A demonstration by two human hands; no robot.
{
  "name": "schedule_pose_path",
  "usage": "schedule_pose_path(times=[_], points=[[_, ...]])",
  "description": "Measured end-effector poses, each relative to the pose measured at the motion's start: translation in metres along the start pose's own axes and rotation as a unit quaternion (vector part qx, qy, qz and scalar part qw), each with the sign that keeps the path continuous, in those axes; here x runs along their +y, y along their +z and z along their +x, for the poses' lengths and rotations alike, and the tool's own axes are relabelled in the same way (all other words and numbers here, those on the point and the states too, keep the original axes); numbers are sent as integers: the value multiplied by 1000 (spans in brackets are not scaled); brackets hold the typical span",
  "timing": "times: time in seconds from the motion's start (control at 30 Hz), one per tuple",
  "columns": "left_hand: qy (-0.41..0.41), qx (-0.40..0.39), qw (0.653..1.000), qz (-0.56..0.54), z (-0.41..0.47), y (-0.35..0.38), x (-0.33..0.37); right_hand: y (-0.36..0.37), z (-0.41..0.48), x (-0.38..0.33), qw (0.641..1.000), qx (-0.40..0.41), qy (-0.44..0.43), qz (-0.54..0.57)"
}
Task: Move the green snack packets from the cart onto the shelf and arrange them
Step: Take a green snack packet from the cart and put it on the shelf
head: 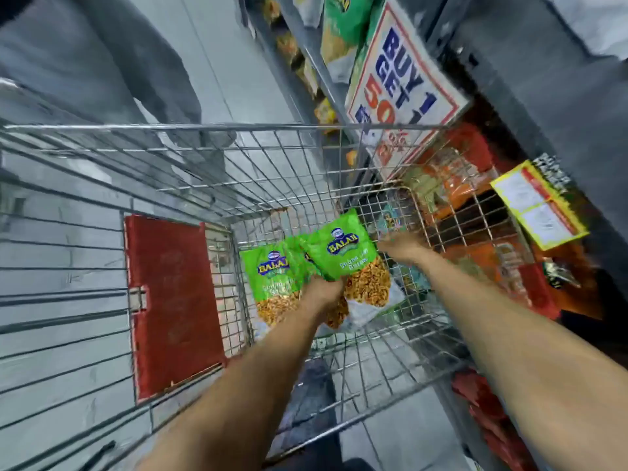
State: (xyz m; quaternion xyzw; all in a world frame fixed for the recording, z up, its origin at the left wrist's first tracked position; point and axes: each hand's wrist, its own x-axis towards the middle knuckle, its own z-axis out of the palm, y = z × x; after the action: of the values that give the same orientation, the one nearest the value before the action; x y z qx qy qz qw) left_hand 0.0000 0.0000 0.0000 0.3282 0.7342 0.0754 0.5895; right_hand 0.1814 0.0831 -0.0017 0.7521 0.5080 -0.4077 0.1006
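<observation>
Deep in the wire cart (217, 127) lie green snack packets (272, 277) with a blue logo and orange snacks showing at their lower ends. My left hand (323, 292) is shut on the lower edge of the upper green packet (343, 248), lifting it off the others. My right hand (404, 248) reaches to the right of that packet near the cart's right wall, fingers spread, holding nothing that I can see. The shelf (326, 79) stands to the right of the cart.
A red flap (170, 300) lies folded on the cart's left side. A "Buy 1 Get 1" sign (401, 73) hangs from the shelf above orange packets (465, 188). A yellow price tag (540, 205) sticks out at right. A person in grey stands beyond the cart (102, 62).
</observation>
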Motion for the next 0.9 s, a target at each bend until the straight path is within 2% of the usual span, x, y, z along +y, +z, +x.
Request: schedule_pose_path(times=[0.1,0.17,0.37,0.53,0.67,0.77,0.9], points=[[-6,-2,1000,-15,11,7,-3,9,4,3,993,-113,41,13],[-31,-19,999,-22,19,12,-7,15,6,6,990,-129,52,11],[-51,-19,998,-20,32,13,-11,24,16,14,992,-111,54,34],[-74,-28,994,-70,33,12,-8,28,14,14,991,-103,64,59],[-40,-23,995,-84,22,1,-2,22,-1,12,987,-96,70,105],[-12,-25,994,-106,13,-13,7,19,-17,7,986,-60,51,148],[78,-6,997,-25,-3,-43,31,3,-45,-6,975,31,28,219]])
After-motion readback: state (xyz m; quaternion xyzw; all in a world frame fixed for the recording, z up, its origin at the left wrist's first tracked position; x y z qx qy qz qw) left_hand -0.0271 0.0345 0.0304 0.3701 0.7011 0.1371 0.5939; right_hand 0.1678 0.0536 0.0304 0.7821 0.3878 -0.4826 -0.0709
